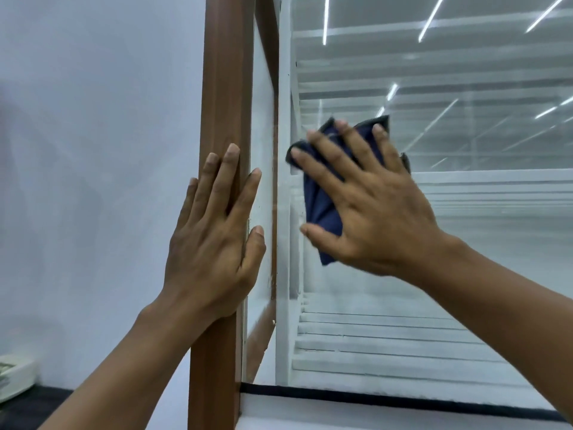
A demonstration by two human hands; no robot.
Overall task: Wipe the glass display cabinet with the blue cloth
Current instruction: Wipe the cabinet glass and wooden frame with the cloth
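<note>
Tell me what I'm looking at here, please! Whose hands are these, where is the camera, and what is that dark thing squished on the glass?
These are a person's two bare hands, not a machine. The camera sits on the person's head, so you see what they see, looking forward and down.

The right hand presses a crumpled dark blue cloth flat against the clear glass front of the display cabinet, with its fingers spread wide over it. That is how the glass gets wiped.

The left hand holds nothing. It lies flat against the brown wooden corner post of the cabinet.

Behind the glass you can see white shelves, and the bright stripes are lights reflected in the glass.
</note>
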